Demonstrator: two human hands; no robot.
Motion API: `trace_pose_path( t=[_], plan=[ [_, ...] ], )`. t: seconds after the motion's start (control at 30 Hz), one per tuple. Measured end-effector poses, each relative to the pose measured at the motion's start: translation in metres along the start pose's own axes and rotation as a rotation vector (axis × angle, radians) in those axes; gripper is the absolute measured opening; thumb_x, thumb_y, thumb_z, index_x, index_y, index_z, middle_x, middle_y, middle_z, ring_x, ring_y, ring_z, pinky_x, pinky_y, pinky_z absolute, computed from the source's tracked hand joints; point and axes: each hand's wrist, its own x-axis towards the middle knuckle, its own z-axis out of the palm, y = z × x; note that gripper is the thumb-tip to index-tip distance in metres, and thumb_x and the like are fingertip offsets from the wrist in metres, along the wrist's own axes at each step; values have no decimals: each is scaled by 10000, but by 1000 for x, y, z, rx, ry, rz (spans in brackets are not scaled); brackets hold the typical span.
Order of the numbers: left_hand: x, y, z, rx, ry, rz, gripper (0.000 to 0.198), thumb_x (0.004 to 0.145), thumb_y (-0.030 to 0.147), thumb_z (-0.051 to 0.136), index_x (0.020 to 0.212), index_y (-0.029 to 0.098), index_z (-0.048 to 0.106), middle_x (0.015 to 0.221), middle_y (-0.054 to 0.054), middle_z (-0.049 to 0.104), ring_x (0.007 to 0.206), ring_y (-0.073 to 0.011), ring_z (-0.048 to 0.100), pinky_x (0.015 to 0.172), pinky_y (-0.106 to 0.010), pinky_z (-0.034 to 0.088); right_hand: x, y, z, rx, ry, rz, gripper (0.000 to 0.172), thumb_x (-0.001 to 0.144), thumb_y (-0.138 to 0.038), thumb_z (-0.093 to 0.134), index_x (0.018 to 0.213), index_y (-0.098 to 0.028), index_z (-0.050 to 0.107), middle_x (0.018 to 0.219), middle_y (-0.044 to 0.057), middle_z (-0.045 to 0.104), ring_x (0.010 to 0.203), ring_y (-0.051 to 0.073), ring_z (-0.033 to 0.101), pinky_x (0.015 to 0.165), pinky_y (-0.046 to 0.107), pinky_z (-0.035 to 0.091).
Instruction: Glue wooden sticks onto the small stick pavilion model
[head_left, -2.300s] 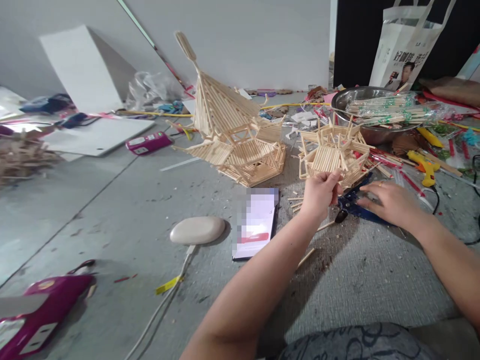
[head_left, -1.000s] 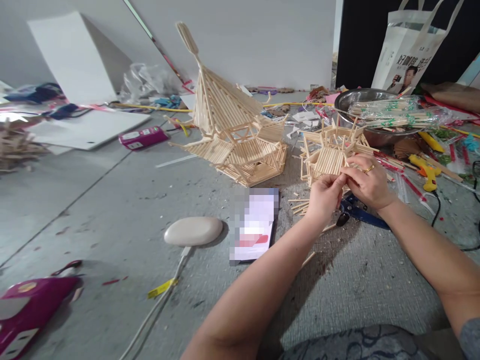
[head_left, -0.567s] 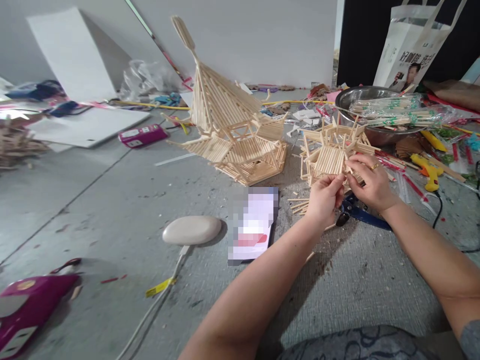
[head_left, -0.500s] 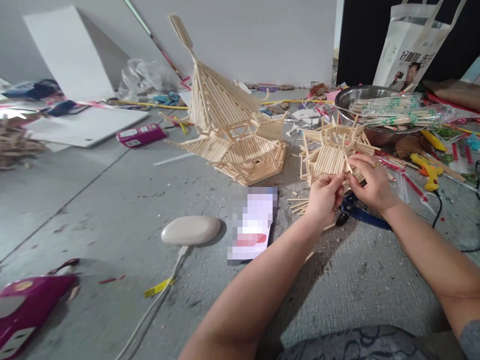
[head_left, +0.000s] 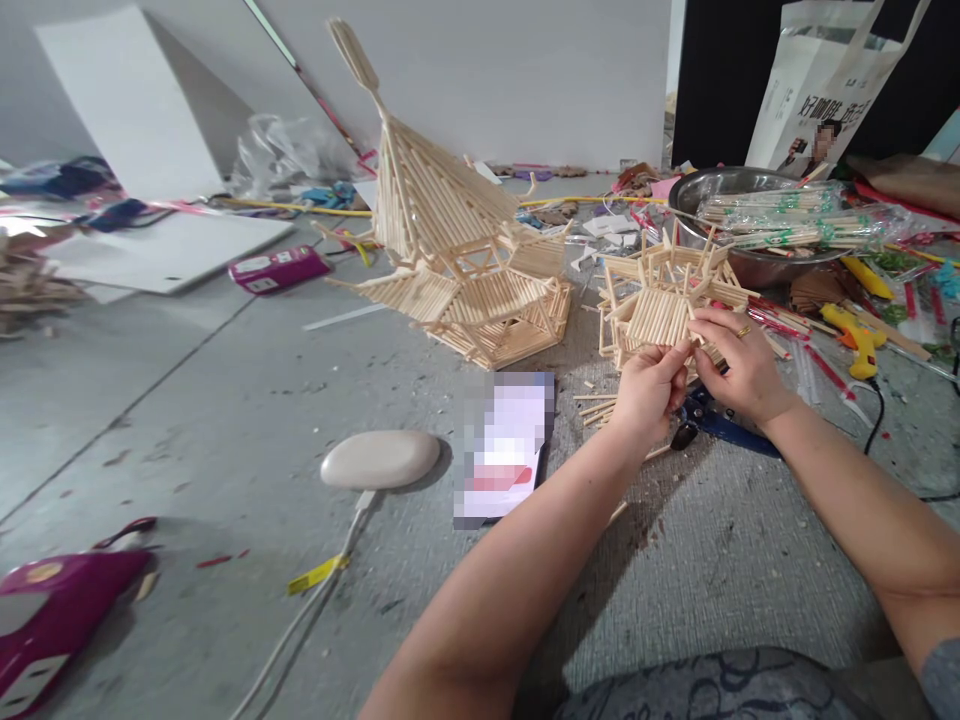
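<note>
A small hexagonal frame of wooden sticks (head_left: 664,295) stands on the grey floor at centre right. My left hand (head_left: 651,388) pinches its near edge from below. My right hand (head_left: 739,362), a ring on one finger, is closed in a pinch at the same edge, fingertips almost touching the left hand's. What the right fingers hold is too small to make out. A blue-handled cutter (head_left: 712,420) lies just under both hands. Short loose sticks (head_left: 598,408) lie left of my left hand.
A tall stick pagoda model (head_left: 457,250) stands left of the frame. A phone (head_left: 504,448) and a beige oval power bank (head_left: 379,459) lie nearer. A steel bowl (head_left: 720,190) with bagged sticks, a yellow glue gun (head_left: 855,335) and a white bag (head_left: 821,85) crowd the right.
My right hand left the blue cutter on the floor and rose to the stick frame's edge, joining my left hand there. The view has shifted slightly.
</note>
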Motion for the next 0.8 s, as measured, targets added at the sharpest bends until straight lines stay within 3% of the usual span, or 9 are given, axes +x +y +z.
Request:
trace_pose_path(
  t=[0.8],
  plan=[
    [1,1,-1,16,3,12,333,676,359,687,559,164,444,378,91,394,283,-18,284,308,-162,178,-1,1,0,5,-19,-8,316,806,-190,494,1119,-183,533,1132,106,605,1047,240,550,872,419,457]
  ],
)
